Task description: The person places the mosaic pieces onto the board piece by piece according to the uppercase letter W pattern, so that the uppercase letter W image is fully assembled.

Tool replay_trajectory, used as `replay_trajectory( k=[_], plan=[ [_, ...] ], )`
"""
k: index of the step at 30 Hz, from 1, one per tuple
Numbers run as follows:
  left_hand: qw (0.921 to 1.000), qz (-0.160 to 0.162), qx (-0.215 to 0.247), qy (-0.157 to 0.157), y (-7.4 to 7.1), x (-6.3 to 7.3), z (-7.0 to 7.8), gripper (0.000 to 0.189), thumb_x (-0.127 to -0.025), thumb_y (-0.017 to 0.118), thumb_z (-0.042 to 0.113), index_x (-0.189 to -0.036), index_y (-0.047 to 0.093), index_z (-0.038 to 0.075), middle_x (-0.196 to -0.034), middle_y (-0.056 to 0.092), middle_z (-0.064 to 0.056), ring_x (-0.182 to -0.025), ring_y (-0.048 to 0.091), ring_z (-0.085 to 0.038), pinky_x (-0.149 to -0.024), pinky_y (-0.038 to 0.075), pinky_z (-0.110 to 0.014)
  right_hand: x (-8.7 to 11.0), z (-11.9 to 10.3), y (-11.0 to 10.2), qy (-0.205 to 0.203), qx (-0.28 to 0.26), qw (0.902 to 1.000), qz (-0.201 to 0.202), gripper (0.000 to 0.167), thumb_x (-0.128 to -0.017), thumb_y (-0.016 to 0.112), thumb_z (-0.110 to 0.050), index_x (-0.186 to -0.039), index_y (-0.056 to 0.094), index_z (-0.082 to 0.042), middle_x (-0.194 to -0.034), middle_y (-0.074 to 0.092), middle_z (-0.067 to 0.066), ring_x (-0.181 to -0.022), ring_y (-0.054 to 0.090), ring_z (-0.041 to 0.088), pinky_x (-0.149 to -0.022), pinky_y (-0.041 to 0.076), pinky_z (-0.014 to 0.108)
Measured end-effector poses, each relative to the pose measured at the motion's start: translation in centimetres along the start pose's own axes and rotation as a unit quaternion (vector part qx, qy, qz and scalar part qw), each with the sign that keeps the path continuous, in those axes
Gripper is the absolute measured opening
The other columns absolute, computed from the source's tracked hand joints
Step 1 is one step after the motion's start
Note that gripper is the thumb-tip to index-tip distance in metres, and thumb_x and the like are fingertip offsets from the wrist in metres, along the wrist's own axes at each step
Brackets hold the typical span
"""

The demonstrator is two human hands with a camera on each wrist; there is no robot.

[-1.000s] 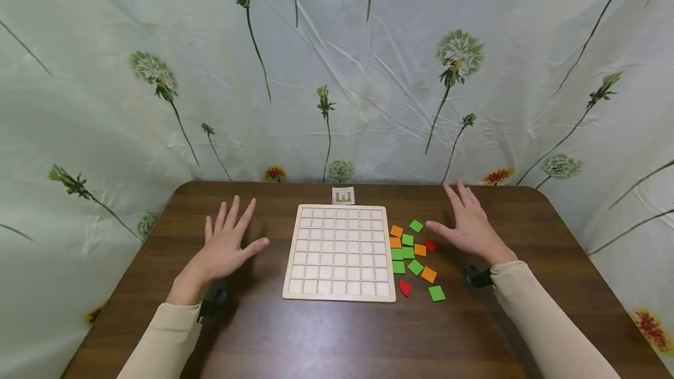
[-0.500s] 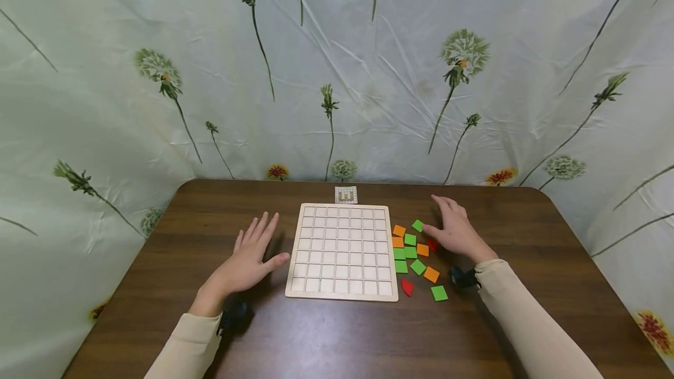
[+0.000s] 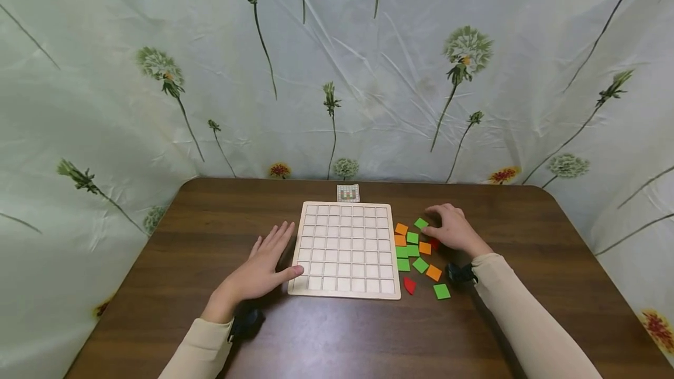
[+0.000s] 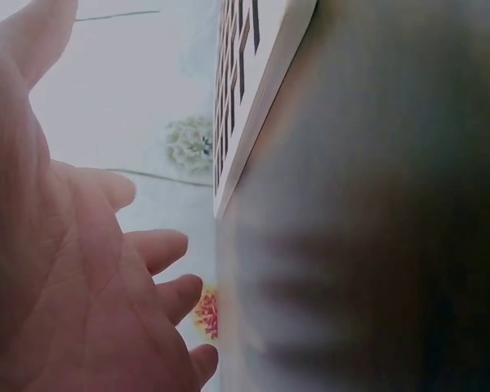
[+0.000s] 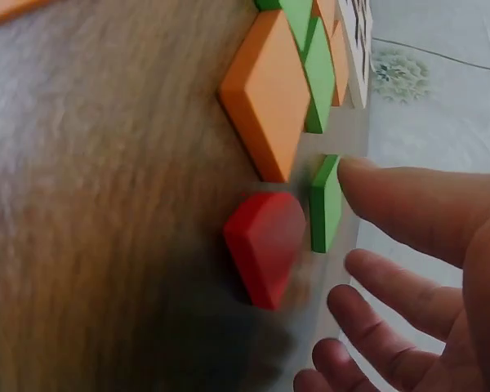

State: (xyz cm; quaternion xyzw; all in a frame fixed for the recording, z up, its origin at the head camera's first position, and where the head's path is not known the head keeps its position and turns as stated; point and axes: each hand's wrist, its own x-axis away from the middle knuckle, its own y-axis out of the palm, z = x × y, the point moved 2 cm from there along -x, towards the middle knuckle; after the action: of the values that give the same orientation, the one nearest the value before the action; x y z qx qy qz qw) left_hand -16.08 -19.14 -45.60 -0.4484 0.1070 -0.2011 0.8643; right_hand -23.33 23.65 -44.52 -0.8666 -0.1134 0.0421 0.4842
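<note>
A pale wooden board point(image 3: 344, 250) with a grid of square recesses lies mid-table. My left hand point(image 3: 258, 271) is beside its left edge, fingers extended and thumb tip overlapping the rim in the head view. In the left wrist view the palm and spread fingers of that hand point(image 4: 106, 269) hold nothing. My right hand point(image 3: 455, 230) is over the far right of the loose tiles, thumb and fingers apart. Closest to its thumb is a green square tile point(image 5: 325, 204); a red quarter-round piece point(image 5: 265, 245) lies below the hand, partly hidden in the head view.
Several green tiles point(image 3: 402, 251) and orange tiles point(image 3: 425, 248) lie along the board's right side. Another red piece point(image 3: 409, 285) lies near its lower right corner. A small printed pattern card point(image 3: 348, 193) is behind the board. A floral curtain point(image 3: 389, 75) hangs behind the brown table point(image 3: 326, 332).
My left hand has moved right, up to the board's left edge. My right hand has come left and lower toward the far green tile, its fingers bending more. The tiles lie as before.
</note>
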Motion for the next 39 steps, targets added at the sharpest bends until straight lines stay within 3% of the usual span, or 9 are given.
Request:
replay_trajectory(
  k=[7,16,27,39],
  plan=[
    [0.9998,-0.018,-0.001,0.006,0.6,0.0,0.4,0.098,-0.093,0.063,0.059,-0.162,0.015,0.009,-0.167,0.015,-0.013,-0.153,0.007,-0.037,-0.118,0.003,-0.065,-0.7,-0.4,0.2,0.013,0.022,0.9996,-0.009,0.042,-0.091,0.072,-0.016,-0.124,0.064,0.008,-0.115,0.063,0.024,-0.107,0.049,0.039,-0.093,0.040,0.055],
    [0.9993,-0.034,-0.010,0.012,1.1,0.0,0.6,0.105,-0.087,0.070,0.059,-0.160,0.020,0.002,-0.166,0.016,-0.015,-0.154,0.010,-0.032,-0.118,0.006,-0.064,-0.8,-0.3,0.4,0.028,0.033,0.9990,-0.001,0.033,-0.090,0.072,-0.016,-0.114,0.068,0.007,-0.105,0.065,0.021,-0.103,0.050,0.039,-0.090,0.043,0.054],
    [0.9983,-0.038,-0.036,0.024,1.5,0.1,0.4,0.112,-0.081,0.076,0.059,-0.159,0.022,-0.001,-0.166,0.017,-0.016,-0.153,0.012,-0.033,-0.118,0.007,-0.064,-0.9,-0.7,0.1,0.035,0.042,0.9985,-0.002,0.029,-0.092,0.069,-0.013,-0.113,0.068,0.007,-0.103,0.067,0.020,-0.093,0.059,0.034,-0.088,0.050,0.052],
    [0.9989,-0.039,-0.023,0.009,1.9,0.2,0.0,0.112,-0.079,0.079,0.057,-0.158,0.025,-0.001,-0.165,0.019,-0.016,-0.153,0.013,-0.034,-0.119,0.005,-0.063,-0.6,-1.0,0.0,0.040,0.008,0.9990,0.016,0.031,-0.093,0.068,-0.014,-0.116,0.067,0.007,-0.106,0.069,0.021,-0.096,0.064,0.034,-0.087,0.052,0.052]
  ],
)
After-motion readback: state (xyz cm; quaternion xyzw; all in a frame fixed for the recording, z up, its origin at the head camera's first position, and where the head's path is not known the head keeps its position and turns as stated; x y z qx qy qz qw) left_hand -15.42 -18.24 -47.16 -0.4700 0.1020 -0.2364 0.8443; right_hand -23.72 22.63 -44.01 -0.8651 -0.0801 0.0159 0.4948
